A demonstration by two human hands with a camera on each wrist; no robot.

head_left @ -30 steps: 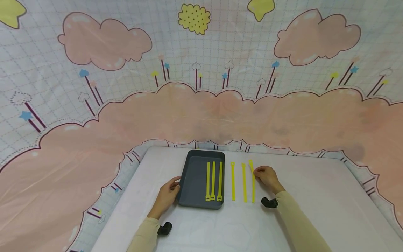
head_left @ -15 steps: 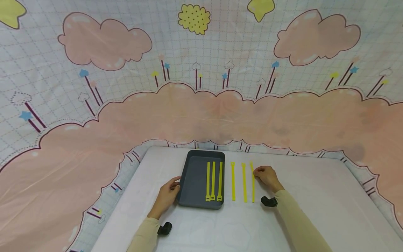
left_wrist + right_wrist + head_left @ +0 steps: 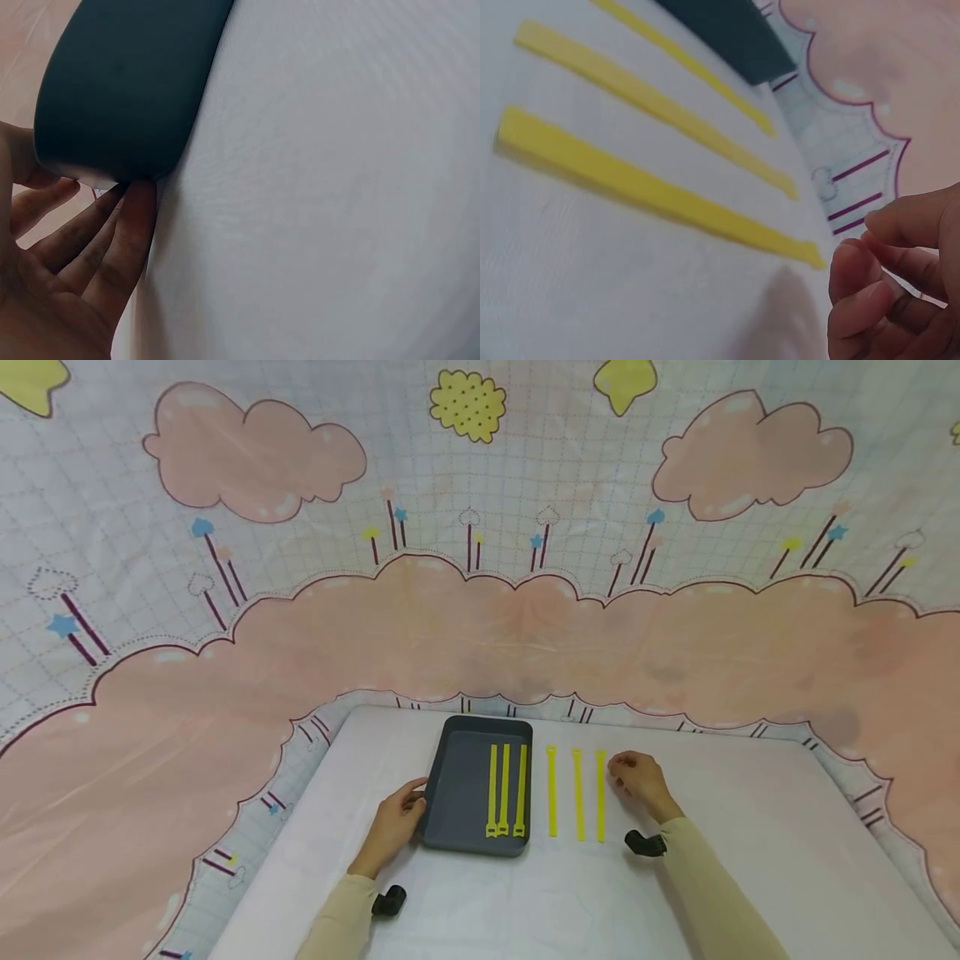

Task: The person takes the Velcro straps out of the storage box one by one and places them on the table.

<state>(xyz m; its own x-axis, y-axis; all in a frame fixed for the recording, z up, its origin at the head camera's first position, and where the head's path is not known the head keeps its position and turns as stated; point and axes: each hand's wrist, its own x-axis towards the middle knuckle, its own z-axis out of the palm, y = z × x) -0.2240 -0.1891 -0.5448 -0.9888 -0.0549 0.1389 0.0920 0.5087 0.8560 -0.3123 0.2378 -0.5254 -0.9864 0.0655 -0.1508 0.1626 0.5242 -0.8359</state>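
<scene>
Beside the dark grey tray (image 3: 457, 793), my left hand (image 3: 393, 822) touches its left side. In the left wrist view, fairly straight fingertips (image 3: 139, 199) meet the tray's outer wall (image 3: 120, 90). My right hand (image 3: 637, 783) is just right of the rightmost yellow cable strap (image 3: 601, 802), its fingers loosely curled and thumb close to index, with nothing between them. That strap (image 3: 652, 187) lies flat in the right wrist view, near those fingers. Left of it on the table lie two more yellow straps, a middle one (image 3: 579, 797) and a left one (image 3: 552, 793), roughly parallel.
Inside the tray's right half lie three yellow straps, one of them the leftmost strap (image 3: 492, 793), slotted ends towards me. A white tabletop (image 3: 712, 793) spreads around the tray. Behind the table hangs a cartoon-printed cloth (image 3: 525, 635). Black wrist devices (image 3: 390, 900) sit below both sleeves.
My right hand has let go of the rightmost strap and moved slightly right. The strap's far end, tilted left earlier, now lies straight. My left hand stays at the tray; the head view shifts slightly.
</scene>
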